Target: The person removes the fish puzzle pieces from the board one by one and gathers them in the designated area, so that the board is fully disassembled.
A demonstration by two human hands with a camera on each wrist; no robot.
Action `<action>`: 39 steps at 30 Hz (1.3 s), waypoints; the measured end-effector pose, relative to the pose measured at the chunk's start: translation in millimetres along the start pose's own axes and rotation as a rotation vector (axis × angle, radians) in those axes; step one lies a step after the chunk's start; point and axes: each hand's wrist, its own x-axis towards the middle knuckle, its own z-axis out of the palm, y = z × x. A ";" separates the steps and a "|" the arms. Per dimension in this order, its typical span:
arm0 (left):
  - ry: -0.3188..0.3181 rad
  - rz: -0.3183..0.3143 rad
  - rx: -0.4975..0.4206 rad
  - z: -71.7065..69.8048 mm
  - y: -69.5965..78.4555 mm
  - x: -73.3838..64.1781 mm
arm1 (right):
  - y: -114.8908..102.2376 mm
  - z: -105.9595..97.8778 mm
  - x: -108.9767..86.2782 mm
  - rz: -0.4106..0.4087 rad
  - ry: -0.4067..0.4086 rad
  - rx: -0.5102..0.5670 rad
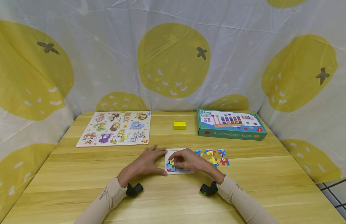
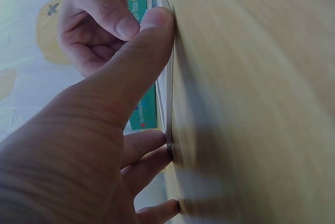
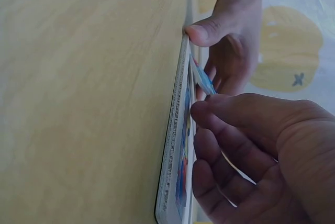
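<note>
A small white-rimmed puzzle tray [image 1: 178, 173] lies on the table, with colourful pieces along its lower part. My left hand [image 1: 145, 161] rests at its left side, thumb on the near corner and fingers spread along the edge. Over the tray, my right hand [image 1: 188, 159] pinches a jigsaw piece [image 3: 203, 77] between thumb and forefinger. That piece is tilted, one end low against the tray's left part and the other raised. In the head view my right hand covers much of the tray's inside. Several loose jigsaw pieces [image 1: 224, 161] lie right of the tray.
An animal peg puzzle board [image 1: 125, 126] lies at the back left of the wooden table [image 1: 167, 199]. Behind the tray stands a yellow block [image 1: 179, 125]. A green ring game box [image 1: 231, 124] is at the back right, before a patterned curtain [image 1: 234, 46].
</note>
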 end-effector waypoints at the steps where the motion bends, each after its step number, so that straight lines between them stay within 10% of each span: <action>1: 0.001 0.000 0.001 -0.1 0.0 0.0 | -0.2 -0.2 -0.1 0.002 0.001 0.002; 39: 0.000 -0.012 0.008 0.8 -0.8 1.2 | 8.5 -28.1 -36.8 0.068 0.043 0.071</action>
